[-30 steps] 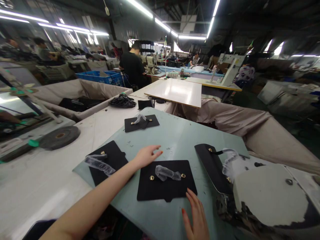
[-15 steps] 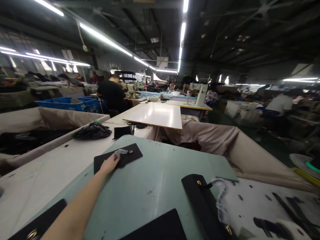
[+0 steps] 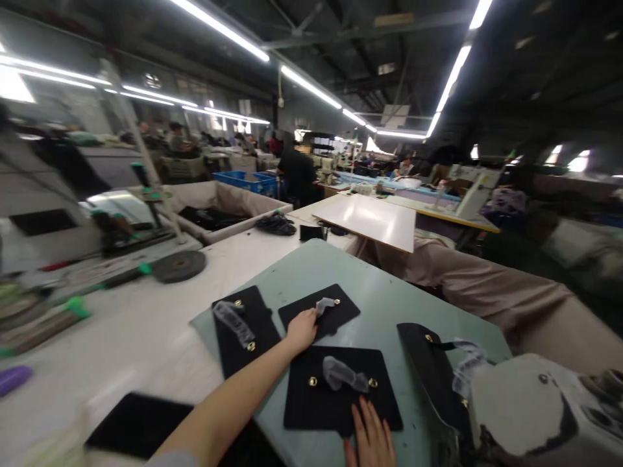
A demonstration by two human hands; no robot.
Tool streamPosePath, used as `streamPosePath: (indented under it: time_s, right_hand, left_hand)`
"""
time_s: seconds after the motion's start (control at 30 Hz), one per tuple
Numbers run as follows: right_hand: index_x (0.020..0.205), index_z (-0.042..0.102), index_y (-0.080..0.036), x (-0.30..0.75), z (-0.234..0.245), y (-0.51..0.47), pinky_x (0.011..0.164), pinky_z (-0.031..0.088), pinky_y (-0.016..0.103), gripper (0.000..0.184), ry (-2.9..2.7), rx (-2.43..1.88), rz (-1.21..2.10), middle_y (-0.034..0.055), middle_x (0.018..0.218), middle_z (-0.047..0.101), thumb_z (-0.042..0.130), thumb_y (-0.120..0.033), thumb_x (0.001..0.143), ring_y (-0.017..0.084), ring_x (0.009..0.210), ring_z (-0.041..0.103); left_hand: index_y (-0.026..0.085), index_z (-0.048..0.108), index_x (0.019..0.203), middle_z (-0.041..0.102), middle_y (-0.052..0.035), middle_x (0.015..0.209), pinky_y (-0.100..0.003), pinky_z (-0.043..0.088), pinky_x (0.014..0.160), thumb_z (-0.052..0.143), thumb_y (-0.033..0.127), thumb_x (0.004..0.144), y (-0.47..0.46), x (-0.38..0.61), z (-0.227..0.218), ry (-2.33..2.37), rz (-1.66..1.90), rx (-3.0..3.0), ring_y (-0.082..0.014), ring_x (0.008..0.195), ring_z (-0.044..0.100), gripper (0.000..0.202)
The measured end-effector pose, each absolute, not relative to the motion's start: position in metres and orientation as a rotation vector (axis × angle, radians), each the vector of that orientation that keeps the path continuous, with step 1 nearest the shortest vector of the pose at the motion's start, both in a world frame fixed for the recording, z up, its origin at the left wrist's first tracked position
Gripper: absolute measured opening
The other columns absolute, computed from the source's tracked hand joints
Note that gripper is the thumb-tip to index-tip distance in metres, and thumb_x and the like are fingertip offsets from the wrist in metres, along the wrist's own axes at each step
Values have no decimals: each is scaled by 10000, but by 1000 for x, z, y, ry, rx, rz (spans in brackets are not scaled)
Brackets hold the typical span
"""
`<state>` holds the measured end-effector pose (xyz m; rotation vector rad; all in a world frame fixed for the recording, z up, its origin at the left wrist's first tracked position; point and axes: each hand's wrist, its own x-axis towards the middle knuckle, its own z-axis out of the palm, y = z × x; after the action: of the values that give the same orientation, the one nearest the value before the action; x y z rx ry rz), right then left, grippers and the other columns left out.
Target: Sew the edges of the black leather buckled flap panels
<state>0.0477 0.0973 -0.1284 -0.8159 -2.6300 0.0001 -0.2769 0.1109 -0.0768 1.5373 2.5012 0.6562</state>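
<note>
My left hand [image 3: 302,331] reaches across to a black bag panel [image 3: 341,319]. Its fingers are closed at the near end of that panel's handle [image 3: 325,305], which is wrapped in clear plastic; the fingertips are partly hidden. In front lies another black bag panel [image 3: 302,408], with gold fittings and a plastic-wrapped handle [image 3: 343,374]. My right hand [image 3: 372,438] rests on its lower edge, fingers stretched and slightly apart. To the left lies a third black panel [image 3: 228,344] with the same fittings. All three are on a green board [image 3: 370,272].
A black bag piece [image 3: 421,357] stands tilted at the board's right, beside a pale machine head [image 3: 520,402]. A dark flat piece [image 3: 139,421] lies on the white table at left, near a grey disc [image 3: 180,266]. Fabric-lined bins [image 3: 525,279] flank the board; people sit beyond.
The view has swung left. My right hand has come into view on the front panel, which now lies fully in sight. My left hand remains at the far panel's handle.
</note>
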Motion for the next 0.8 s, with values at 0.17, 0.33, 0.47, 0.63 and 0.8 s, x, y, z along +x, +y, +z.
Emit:
streamPosePath:
  time_s: [0.17, 0.33, 0.47, 0.63, 0.8]
  right_hand:
    - [1388, 559, -129, 53, -132, 92, 1073, 432, 492, 564, -2718, -790, -73, 108, 1508, 411, 429, -423, 925, 315, 1366, 451]
    - [1439, 491, -122, 73, -93, 67, 1175, 272, 508, 556, -2897, -898, 111, 83, 1550, 356, 359, -246, 914, 272, 1436, 347]
    - [1400, 527, -92, 68, -56, 54, 1158, 331, 406, 540, -2846, -1025, 366, 115, 1492, 456, 378, -166, 886, 238, 1377, 435]
    - [1511, 327, -80, 23, -6, 58, 1116, 382, 367, 611, -2792, -945, 368, 146, 1566, 322, 412, -139, 909, 247, 1393, 386]
    - [1347, 541, -171, -5, 13, 67, 945, 491, 340, 471, -2896, -914, 443, 142, 1337, 566, 566, -162, 877, 243, 1184, 578]
  left_hand:
    - [225, 552, 1362, 582, -31, 1405, -265, 422, 1057, 544, 379, 892, 42, -266, -66, 2396, 702, 1591, -180, 1265, 552, 495]
    - [165, 393, 1483, 349, -95, 1576, -411, 221, 1198, 447, 391, 940, -41, -240, -68, 2580, 823, 1554, -252, 1466, 274, 591]
    - [82, 445, 1441, 300, -202, 1576, -592, 181, 1162, 427, 368, 933, -99, -226, -101, 2696, 825, 1500, -385, 1479, 180, 583]
    - [139, 527, 1401, 375, -164, 1548, -583, 280, 1119, 401, 432, 949, -122, -239, -139, 2696, 506, 1777, -374, 1437, 306, 554]
    - [119, 574, 1344, 408, -192, 1523, -584, 343, 1082, 407, 402, 927, -122, -244, -136, 2659, 570, 1778, -377, 1411, 355, 530]
